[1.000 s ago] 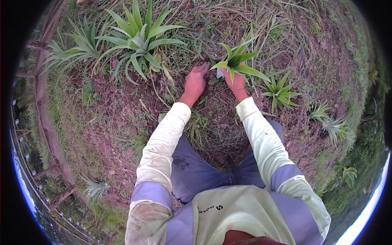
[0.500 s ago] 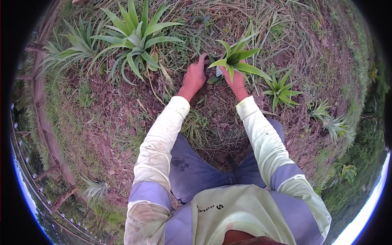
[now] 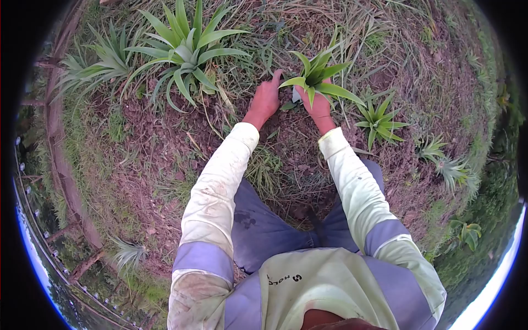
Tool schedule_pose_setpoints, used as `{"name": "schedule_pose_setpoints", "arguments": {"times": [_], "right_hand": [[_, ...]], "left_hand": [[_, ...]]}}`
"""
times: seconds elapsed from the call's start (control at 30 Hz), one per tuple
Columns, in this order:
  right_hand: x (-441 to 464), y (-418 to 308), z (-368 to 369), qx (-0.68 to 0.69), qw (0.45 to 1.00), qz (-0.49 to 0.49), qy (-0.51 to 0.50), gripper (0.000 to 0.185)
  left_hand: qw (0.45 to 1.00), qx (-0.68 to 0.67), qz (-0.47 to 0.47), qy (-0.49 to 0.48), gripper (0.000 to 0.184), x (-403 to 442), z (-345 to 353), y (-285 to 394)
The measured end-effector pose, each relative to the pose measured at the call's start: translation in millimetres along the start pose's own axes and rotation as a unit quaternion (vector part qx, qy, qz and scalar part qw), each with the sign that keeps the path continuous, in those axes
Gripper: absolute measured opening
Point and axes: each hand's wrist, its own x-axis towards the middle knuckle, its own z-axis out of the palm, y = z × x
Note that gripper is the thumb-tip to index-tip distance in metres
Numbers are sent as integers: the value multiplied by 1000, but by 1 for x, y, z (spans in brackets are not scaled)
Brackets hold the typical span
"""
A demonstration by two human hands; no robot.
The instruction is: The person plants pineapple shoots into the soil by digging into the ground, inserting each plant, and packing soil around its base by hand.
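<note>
My right hand [image 3: 319, 109] is closed at the base of a young pineapple plant [image 3: 314, 77], whose green leaves spread over my fingers and hide most of the grip. A small pale grey-white piece [image 3: 296, 95] shows beside that hand, too covered to name. To the left, my left hand [image 3: 264, 99] is down at the soil with one finger stretched out towards the plant and apart from it. The other fingers of this hand are partly hidden. Dark loose soil [image 3: 283, 124] lies between and below both hands.
A larger pineapple plant [image 3: 190, 55] grows at upper left, with another plant [image 3: 107, 63] beyond it. A smaller pineapple plant [image 3: 377, 122] stands right of my right hand. Dry cut grass [image 3: 352, 22] covers the ground ahead. My trouser legs [image 3: 264, 220] flank a grassy patch.
My left hand has shifted very slightly, and its stretched finger looks straighter. My right hand stays at the plant, which has hardly moved.
</note>
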Motion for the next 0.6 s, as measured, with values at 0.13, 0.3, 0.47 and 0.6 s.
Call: {"name": "schedule_pose_setpoints", "arguments": {"times": [0.13, 0.3, 0.47, 0.6], "right_hand": [[-1, -5, -5, -7, 1000, -3, -16, 49], [1, 5, -1, 13, 1000, 5, -5, 58], [2, -50, -36, 87, 991, 69, -70, 79], [-16, -79, -78, 106, 991, 37, -69, 110]], "left_hand": [[999, -25, 21, 4, 75, 1, 2, -7], [991, -114, 76, 11, 75, -22, -23, 11], [986, -106, 104, 79, 65, -44, -30, 14], [982, -94, 114, 119, 48, -56, -22, 21]]}}
